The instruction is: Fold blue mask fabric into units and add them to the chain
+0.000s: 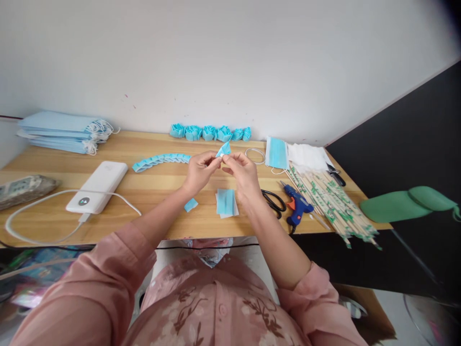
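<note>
Both hands meet over the middle of the wooden table, pinching a small folded blue piece [224, 149] whose tip points up. My left hand [200, 169] grips its lower left side, and my right hand [243, 172] holds its lower right side with thumb and fingertips. A curved row of folded blue pieces [158, 161] lies just left of my left hand. Several blue fabric flowers [209, 133] stand in a line behind the hands. Nearer the front edge are a stack of blue and white squares [226, 202] and one small blue piece [190, 204].
At left are stacked masks [61, 132], a white power bank [97, 187] with a cable, and a plastic-wrapped bundle [27, 190]. To the right lie a blue glue gun [298, 204], a mask [276, 153], wrapped sticks [333, 202], black-handled scissors [336, 176] and a green bottle [396, 205].
</note>
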The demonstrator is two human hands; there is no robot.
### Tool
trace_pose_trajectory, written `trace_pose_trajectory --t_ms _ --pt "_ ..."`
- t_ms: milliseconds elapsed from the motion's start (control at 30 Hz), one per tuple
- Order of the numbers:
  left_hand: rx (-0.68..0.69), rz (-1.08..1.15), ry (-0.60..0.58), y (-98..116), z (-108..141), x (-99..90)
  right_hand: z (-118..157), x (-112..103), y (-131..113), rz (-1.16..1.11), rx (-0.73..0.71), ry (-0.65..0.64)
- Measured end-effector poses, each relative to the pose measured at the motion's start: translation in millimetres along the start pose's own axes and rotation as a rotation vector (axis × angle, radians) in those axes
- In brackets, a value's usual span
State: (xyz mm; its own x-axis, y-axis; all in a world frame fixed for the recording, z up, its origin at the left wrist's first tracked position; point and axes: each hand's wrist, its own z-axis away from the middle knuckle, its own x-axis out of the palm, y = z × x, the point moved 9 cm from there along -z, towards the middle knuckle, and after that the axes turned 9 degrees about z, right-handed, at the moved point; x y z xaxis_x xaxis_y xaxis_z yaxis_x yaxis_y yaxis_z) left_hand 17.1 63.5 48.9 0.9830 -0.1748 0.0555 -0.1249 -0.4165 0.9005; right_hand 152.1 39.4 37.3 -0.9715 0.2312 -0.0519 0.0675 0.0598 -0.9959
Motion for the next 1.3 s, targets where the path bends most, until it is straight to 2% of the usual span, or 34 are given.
trace_pose_trajectory --t_ms 300,700,967,1300 --pt "0.065 -0.084 -0.038 5.9 0.3 1.4 -0.8 5.5 11.1 -0.141 0.120 -0.077" --pt "0.028 -0.035 -0.013 3.1 1.2 1.0 0.4 8.5 16.4 -0.119 0.101 -0.041" --pt "0.041 -0.022 -0.021 -2.1 0.2 3.6 2.3 11.6 19.4 -0.271 0.167 -0.027" --pt "0.030 -0.060 -0.065 -5.2 -0.8 6.5 -0.3 13.4 26.9 -0.303 0.208 -0.036"
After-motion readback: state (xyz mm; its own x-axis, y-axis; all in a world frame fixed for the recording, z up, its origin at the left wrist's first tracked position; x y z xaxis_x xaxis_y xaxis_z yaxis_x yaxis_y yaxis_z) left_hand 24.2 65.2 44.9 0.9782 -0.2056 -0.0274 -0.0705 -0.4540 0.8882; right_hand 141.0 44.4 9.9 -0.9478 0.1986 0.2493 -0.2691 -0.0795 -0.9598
